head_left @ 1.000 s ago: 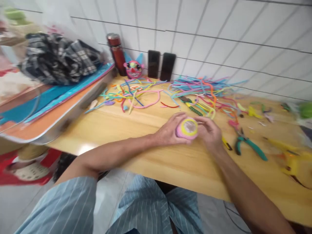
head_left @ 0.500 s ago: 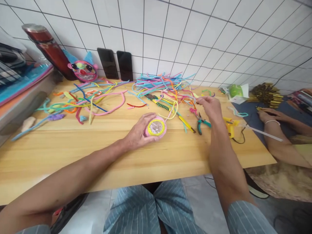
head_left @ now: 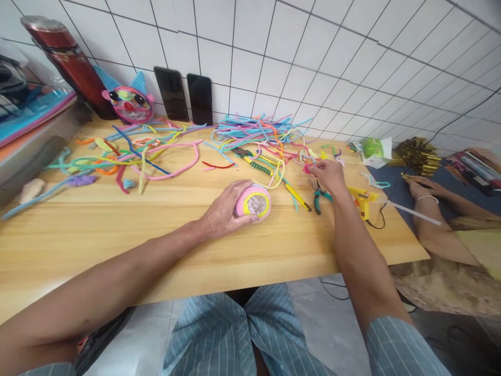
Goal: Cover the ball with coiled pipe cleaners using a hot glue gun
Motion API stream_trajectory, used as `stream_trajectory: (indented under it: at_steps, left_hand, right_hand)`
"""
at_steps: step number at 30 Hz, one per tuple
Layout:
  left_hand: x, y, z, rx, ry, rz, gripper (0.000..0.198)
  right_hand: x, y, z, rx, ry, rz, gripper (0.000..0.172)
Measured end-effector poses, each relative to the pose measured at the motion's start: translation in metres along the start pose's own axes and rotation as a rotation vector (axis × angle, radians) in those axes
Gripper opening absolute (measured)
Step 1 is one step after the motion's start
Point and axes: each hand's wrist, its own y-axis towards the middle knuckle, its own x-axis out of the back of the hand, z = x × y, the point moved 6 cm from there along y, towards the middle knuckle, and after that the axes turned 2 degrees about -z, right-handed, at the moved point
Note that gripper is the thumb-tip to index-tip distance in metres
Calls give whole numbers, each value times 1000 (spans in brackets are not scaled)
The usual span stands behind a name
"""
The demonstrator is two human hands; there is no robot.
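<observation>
One round, pink-and-yellow, fuzzy-looking piece (head_left: 255,202) is sitting on the pale wooden desk (head_left: 164,261), probably light and soft-edged, the left hand (head_left: 224,211) sensibly grasping its side, while the right hand (head_left: 331,175) is hovering at a small hot-pink scrap (head_left: 306,168), its grip unclear.

Left hand (head_left: 224,211) grips pink-yellow round piece (head_left: 257,202); right hand (head_left: 329,175) at pink scrap (head_left: 306,168), near teal-handled pliers (head_left: 317,202).

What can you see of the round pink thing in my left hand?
The round thing has pink, soft-looking sides and a yellow ring around a pale, shiny middle. Its ringed face tilts upward. Your left hand curls around its side, thumb on the lower edge. Whether it touches the table is unclear.
</observation>
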Motion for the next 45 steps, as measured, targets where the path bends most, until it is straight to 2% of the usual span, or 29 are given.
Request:
stream_trajectory:
  at_steps: [7, 11, 14, 17, 19, 22, 25, 27, 30, 35, 38, 40, 45]
  left_hand:
    - [1, 1, -3, -18, -14, 1, 85]
    - [1, 1, -4, 8, -22, -10, 85]
    - [0, 0, -4, 9, -17, -34, 88]
    - [0, 0, -1, 20, -2, -48, 92]
    - [1, 0, 0, 12, 8, -79, 89]
    - [2, 0, 1, -10, 19, -132, 83]
    - [2, 1, 3, 5, 20, -128, 81]
    - [3, 1, 5, 25, 22, -123, 81]
    - [7, 0, 6, 34, 27, -156, 76]
    - [10, 0, 11, 43, 17, -170, 65]
    - [11, 0, 12, 29, 9, -183, 63]
    - [10, 0, 12, 24, -1, -180, 62]
    - [10, 2, 10, 10, -25, -177, 61]
  right_hand:
    - [0, 14, 11, -28, 95, -63, 29]
    - [-4, 18, 29, 44, 74, -140, 48]
    - [-19, 15, 48, 137, 80, -72, 38]
    - [-32, 14, 56, 142, 61, 2, 25]
    - [-30, 15, 51, 107, 17, 11, 25]
    - [-14, 13, 30, 30, -79, -25, 25]
    - [5, 6, 8, -26, -153, -40, 22]
    - [13, -1, 3, -21, -165, -42, 22]
    - [9, -14, 19, 67, -60, -17, 23]
    - [-34, -30, 71, 172, 100, 133, 27]
    - [-50, -25, 89, 180, 136, 161, 22]
    - [-47, -15, 91, 155, 158, 137, 20]
    - [-22, 19, 79, 94, 243, 62, 22]
